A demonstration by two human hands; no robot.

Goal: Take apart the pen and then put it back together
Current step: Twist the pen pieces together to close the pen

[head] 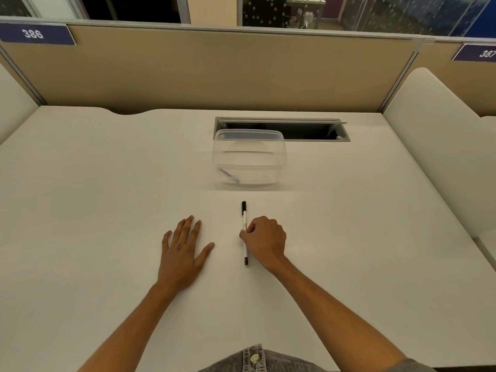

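Note:
A white pen [244, 218] with a black cap at its far end and a black plug at its near end lies lengthwise on the white desk [107, 183]. My right hand [264, 238] is curled over the pen's middle, thumb and fingertips pinching the barrel; the pen still touches the desk. My left hand [185, 245] lies flat on the desk, palm down, fingers spread, a short way left of the pen and apart from it. The pen looks whole, with its cap on.
A clear plastic container [249, 159] with a lid stands beyond the pen, holding what looks like another pen. Behind it is an open cable slot [308, 128] in the desk. Beige partition panels close off the back and sides.

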